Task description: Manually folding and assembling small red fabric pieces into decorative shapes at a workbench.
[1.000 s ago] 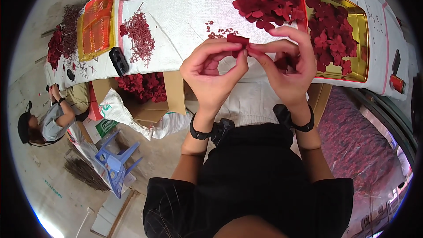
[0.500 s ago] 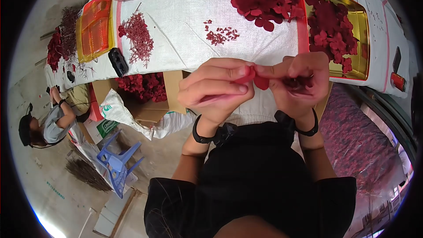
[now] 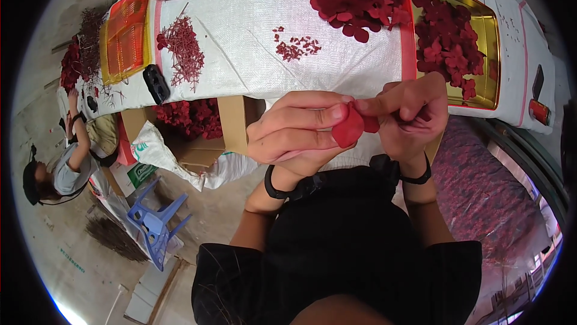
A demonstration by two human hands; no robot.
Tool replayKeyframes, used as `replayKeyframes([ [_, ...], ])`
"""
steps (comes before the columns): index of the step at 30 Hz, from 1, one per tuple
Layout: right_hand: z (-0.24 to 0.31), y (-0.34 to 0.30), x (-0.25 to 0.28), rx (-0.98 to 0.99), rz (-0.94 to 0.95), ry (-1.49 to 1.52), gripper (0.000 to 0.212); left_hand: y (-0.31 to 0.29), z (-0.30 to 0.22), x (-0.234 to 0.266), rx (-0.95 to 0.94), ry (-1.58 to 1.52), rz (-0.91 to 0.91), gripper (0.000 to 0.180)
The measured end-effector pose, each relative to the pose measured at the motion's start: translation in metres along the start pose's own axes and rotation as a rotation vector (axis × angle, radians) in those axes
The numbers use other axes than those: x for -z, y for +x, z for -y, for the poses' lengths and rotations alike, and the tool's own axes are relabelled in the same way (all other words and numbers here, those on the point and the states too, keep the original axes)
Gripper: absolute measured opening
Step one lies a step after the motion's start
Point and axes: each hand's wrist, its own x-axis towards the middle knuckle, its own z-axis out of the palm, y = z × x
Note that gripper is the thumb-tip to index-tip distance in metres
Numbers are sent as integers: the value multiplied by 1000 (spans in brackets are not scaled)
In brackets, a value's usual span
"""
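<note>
Both my hands are raised just off the near edge of the white-covered table [image 3: 240, 42]. My left hand [image 3: 297, 128] pinches a red artificial flower [image 3: 348, 129] between thumb and fingers. Its rounded petals hang down below the fingertips. My right hand [image 3: 415, 114] meets it there, thumb and forefinger closed on the top of the same flower. More dark red shows inside my curled right fingers, too shaded to make out. Beyond my hands lies a small scatter of short red bits [image 3: 297, 47].
A gold tin [image 3: 491, 54] at the right holds red flowers, beside a loose flower pile [image 3: 354, 0]. Thin red stems [image 3: 185, 51], a yellow-orange tray [image 3: 126, 39] and a black object [image 3: 156, 84] lie left. Below stand a cardboard box [image 3: 231, 125] and blue stool [image 3: 155, 223]. A person [image 3: 66, 162] works far left.
The flower has turned in my fingertips, so a broad petal now faces up over my left fingers. My hands have dipped slightly. The person at far left has reached farther toward the table.
</note>
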Motion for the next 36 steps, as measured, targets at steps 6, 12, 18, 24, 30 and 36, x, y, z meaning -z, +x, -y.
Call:
replayKeyframes([
  [6,0,7,7,168,35,-4,39,8,1,4,-39,-129,78,20],
  [12,2,15,12,333,78,-80,47,13,-2,11,-55,-145,196,14],
  [18,11,13,14,240,92,-111,46,10,-8,12,-73,-91,201,15],
  [24,15,14,15,219,125,-167,43,8,-7,15,-123,-50,208,17],
  [30,15,13,21,199,150,-164,41,3,-11,1,-83,-18,83,28],
  [36,13,12,27,243,234,-226,41,1,-7,3,-131,203,96,53],
])
